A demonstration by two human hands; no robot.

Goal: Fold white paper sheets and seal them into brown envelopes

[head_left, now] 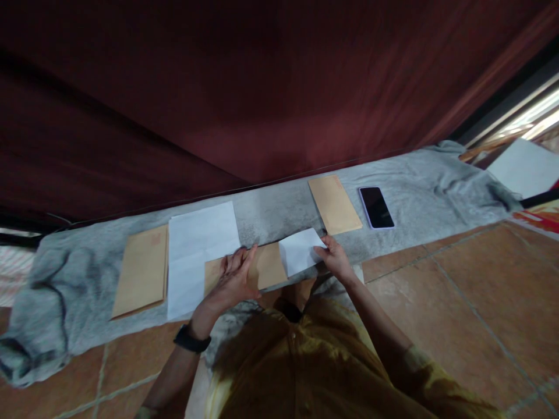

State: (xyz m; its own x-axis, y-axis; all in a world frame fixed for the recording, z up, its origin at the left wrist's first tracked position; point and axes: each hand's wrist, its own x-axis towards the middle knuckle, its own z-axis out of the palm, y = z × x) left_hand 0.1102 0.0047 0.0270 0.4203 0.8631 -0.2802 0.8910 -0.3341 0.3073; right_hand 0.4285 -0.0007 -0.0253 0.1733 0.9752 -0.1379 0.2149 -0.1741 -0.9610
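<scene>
My left hand [234, 276] lies flat, fingers stretched out, pressing on a brown envelope [268, 266] on the grey cloth [279, 203]. My right hand [333, 254] pinches the right edge of a folded white paper [299, 250], whose left end sits at the envelope's open end. A black watch is on my left wrist.
A white sheet [196, 244] and a stack of brown envelopes [143, 269] lie to the left. Farther back right are another brown envelope [334, 203] and a black phone [376, 207]. A dark red curtain hangs behind; tiled floor lies right, with a white sheet [524, 166] far right.
</scene>
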